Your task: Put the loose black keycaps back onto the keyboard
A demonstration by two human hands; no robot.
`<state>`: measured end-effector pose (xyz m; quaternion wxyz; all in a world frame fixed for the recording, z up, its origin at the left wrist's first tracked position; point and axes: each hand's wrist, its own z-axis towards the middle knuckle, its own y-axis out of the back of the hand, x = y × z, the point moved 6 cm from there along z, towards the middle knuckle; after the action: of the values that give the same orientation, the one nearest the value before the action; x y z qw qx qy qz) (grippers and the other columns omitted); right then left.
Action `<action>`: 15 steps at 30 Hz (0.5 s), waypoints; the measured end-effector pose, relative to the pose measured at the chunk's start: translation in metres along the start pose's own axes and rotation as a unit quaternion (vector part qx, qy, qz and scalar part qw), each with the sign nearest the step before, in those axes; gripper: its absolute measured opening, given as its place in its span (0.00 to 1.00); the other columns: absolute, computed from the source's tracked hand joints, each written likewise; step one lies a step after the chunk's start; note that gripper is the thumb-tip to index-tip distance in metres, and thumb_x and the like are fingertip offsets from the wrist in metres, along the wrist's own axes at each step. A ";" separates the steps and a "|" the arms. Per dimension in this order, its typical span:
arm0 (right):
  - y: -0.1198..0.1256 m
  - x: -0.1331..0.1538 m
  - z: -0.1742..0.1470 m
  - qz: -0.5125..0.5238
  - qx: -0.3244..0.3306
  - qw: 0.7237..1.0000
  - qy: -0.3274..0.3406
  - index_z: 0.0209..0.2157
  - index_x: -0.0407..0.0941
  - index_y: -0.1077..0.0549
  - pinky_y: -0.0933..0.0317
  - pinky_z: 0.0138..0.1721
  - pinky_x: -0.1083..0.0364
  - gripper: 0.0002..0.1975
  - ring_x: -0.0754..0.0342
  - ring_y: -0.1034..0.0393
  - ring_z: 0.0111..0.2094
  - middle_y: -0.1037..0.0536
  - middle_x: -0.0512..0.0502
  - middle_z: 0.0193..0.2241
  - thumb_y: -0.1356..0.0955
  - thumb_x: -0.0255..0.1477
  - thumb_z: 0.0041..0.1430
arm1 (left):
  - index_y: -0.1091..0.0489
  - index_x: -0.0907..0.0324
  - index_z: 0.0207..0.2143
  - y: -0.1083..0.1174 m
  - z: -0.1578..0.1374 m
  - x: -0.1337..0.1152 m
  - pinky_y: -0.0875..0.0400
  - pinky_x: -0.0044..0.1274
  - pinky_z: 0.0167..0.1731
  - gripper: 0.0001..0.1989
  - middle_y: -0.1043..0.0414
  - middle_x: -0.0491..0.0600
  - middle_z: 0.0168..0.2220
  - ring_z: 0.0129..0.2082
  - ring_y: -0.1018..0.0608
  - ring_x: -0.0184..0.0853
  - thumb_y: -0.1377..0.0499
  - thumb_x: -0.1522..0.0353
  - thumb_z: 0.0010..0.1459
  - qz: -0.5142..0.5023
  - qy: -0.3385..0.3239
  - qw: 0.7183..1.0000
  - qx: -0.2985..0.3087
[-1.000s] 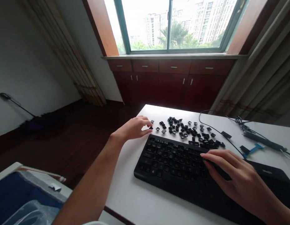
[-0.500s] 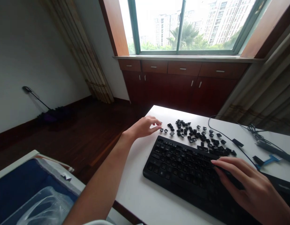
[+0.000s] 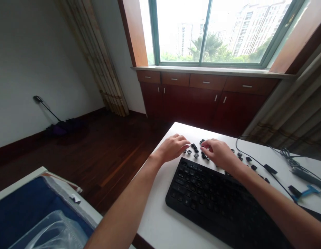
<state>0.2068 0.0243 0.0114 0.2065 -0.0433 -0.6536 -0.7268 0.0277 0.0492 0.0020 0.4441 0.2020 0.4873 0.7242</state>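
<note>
Now both hands hover over loose keycaps (image 3: pixel 195 148): left hand (image 3: pixel 173 148) curled, right hand (image 3: pixel 218 153) spread flat; a careless sweep could scatter them off the worktop (image 3: pixel 160 224).

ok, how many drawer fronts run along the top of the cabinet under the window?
4, in one row under the sill: first drawer far left, second drawer next, third drawer right of centre, fourth drawer far right. None look hidden.

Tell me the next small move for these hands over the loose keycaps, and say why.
Probably pinch one loose keycap with the right hand: both it and the left hand hover over the scattered caps behind the keyboard, neither visibly gripping one.
</note>
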 end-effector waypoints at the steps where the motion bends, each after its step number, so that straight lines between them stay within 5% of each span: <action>1: -0.005 0.004 0.012 -0.010 0.005 1.000 -0.007 0.44 0.43 0.24 0.32 0.41 0.53 0.13 0.52 0.26 0.38 0.22 0.43 0.40 0.35 0.37 0.67 | 0.26 0.56 0.48 0.000 -0.001 -0.001 0.29 0.28 0.46 0.14 0.24 0.51 0.44 0.44 0.23 0.36 0.48 0.63 0.70 -0.003 -0.005 1.000 0.006; 9: -0.039 0.009 0.041 -0.091 0.094 0.990 -0.050 0.49 0.43 0.27 0.31 0.46 0.48 0.15 0.51 0.28 0.45 0.25 0.43 0.48 0.33 0.39 0.67 | 0.24 0.56 0.46 -0.001 -0.004 -0.001 0.29 0.26 0.44 0.16 0.24 0.50 0.42 0.43 0.23 0.35 0.42 0.57 0.65 -0.025 -0.029 0.999 0.037; 15: -0.049 0.009 0.044 -0.127 0.085 0.987 -0.049 0.51 0.43 0.29 0.31 0.48 0.46 0.16 0.50 0.29 0.46 0.26 0.42 0.50 0.33 0.38 0.67 | 0.23 0.58 0.43 -0.001 -0.002 -0.003 0.29 0.27 0.43 0.16 0.23 0.52 0.41 0.43 0.24 0.37 0.44 0.58 0.66 0.005 -0.025 0.999 0.045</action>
<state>0.1716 0.0680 -0.0247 0.0829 0.0227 -0.7226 -0.6859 0.0284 0.0455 0.0012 0.4430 0.2421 0.5070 0.6987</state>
